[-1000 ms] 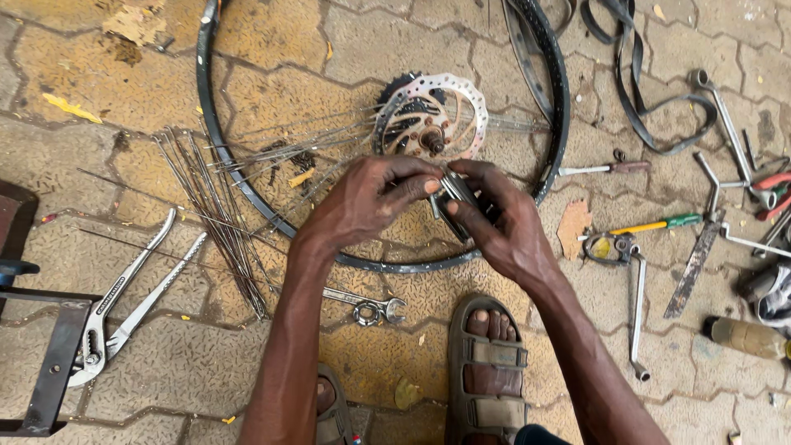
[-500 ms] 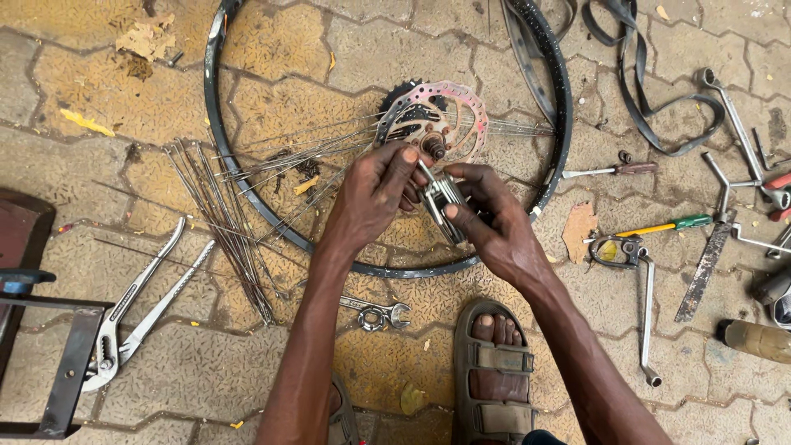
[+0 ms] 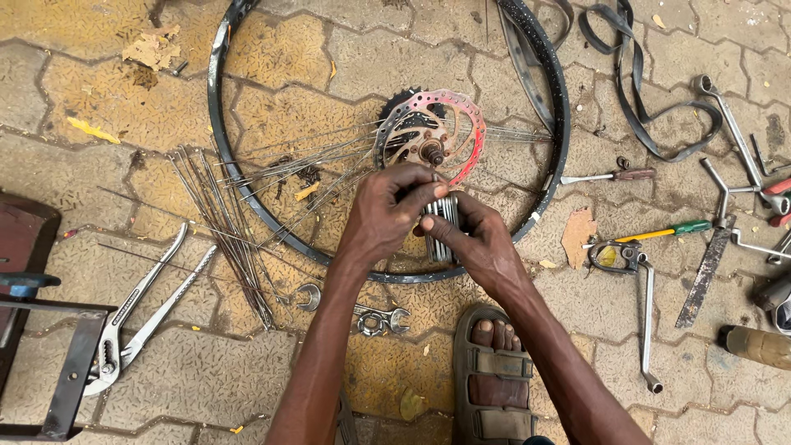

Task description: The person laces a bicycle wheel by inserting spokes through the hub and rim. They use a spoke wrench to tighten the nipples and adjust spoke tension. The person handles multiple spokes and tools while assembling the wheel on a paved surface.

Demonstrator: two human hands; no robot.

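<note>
A black bicycle rim (image 3: 216, 156) lies flat on the paving, with a hub and brake disc (image 3: 432, 132) inside it and several spokes fanning left from the hub. Both hands meet just below the hub. My left hand (image 3: 387, 210) pinches the top of a small bundle of metal spokes (image 3: 442, 227). My right hand (image 3: 478, 243) grips the same bundle from below and the right. The bundle's lower end is hidden by my fingers.
Loose spokes (image 3: 227, 227) lie left of the rim. Big pliers (image 3: 136, 317) and a dark metal frame (image 3: 49, 363) are at the left. A spanner (image 3: 367, 317) lies by my arm. My sandalled foot (image 3: 494, 375) is below. Screwdrivers (image 3: 655, 235), wrenches (image 3: 729, 124) and a rubber strip (image 3: 634, 91) lie right.
The view has shifted slightly, so the wheel sits lower in frame. My hands have closed together on the spoke bundle below the hub, and the bundle now stands more upright.
</note>
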